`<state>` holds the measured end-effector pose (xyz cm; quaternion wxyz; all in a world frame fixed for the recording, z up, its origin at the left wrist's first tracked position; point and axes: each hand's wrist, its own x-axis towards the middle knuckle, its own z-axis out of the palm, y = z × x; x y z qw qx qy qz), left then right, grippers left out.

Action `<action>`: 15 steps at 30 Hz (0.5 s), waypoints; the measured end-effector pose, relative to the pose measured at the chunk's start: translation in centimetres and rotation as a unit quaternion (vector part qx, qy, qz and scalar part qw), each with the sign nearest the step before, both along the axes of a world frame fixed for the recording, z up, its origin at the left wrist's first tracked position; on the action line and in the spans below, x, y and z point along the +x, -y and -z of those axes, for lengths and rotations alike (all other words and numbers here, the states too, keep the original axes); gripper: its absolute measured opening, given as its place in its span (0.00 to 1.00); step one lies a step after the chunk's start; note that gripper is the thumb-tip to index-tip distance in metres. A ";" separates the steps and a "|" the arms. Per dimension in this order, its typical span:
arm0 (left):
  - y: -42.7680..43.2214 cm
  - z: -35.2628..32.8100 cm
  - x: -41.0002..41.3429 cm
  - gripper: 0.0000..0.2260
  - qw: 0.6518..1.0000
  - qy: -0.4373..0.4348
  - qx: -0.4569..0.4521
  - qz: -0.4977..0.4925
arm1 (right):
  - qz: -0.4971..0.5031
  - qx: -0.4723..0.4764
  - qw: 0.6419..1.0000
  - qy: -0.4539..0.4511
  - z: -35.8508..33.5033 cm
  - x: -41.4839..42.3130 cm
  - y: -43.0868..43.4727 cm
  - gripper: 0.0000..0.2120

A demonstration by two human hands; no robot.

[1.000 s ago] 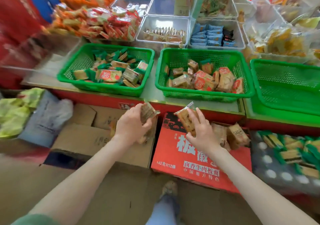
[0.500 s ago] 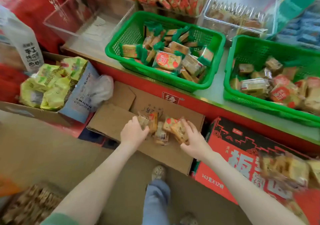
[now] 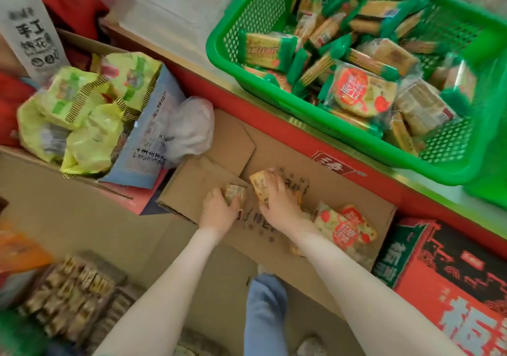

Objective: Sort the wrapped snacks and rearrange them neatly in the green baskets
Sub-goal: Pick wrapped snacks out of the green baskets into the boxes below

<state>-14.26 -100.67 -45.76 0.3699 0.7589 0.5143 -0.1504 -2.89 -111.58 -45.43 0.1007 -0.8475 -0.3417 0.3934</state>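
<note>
My left hand [image 3: 219, 208] grips a small wrapped snack [image 3: 234, 192] low over a brown cardboard box [image 3: 343, 188] on the floor. Just to its right, my right hand [image 3: 279, 204] holds a tan wrapped snack [image 3: 259, 182] against the box top. Two red-labelled wrapped snacks [image 3: 344, 226] lie on the box to the right of my right wrist. Above, on the red-edged counter, a green basket [image 3: 219, 39] holds a heap of green-ended and red-labelled wrapped snacks [image 3: 356, 92].
A box of yellow-green bags [image 3: 82, 108] stands at the left, with a white plastic bag [image 3: 189, 127] beside it. A red printed carton [image 3: 452, 287] lies at the lower right. A tray of brown snacks [image 3: 74, 292] sits at the lower left. My leg [image 3: 263, 309] is below.
The view has swung down and left toward the floor box. Both hands came down from in front of the counter to the cardboard box top, each still holding a snack.
</note>
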 end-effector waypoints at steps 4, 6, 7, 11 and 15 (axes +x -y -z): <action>0.2 -0.9 0.2 0.26 0.997 0.015 0.028 0.076 | -0.077 -0.051 0.995 0.031 0.4 -0.1 0.1 0.33; 0.8 -1.9 1.1 0.27 0.989 0.052 0.079 0.114 | -0.074 -0.014 0.996 0.048 -0.7 0.0 0.9 0.32; 1.3 -2.6 1.8 0.27 0.984 0.079 0.094 0.128 | -0.066 0.013 0.996 0.052 -1.5 0.1 1.5 0.32; 4.2 -5.8 5.1 0.21 0.942 0.200 0.140 0.229 | 0.031 0.101 0.992 0.069 -5.9 1.8 5.1 0.30; 8.4 -9.2 8.7 0.19 0.875 0.314 0.161 0.331 | 0.109 0.211 0.961 0.138 -10.4 4.5 11.1 0.27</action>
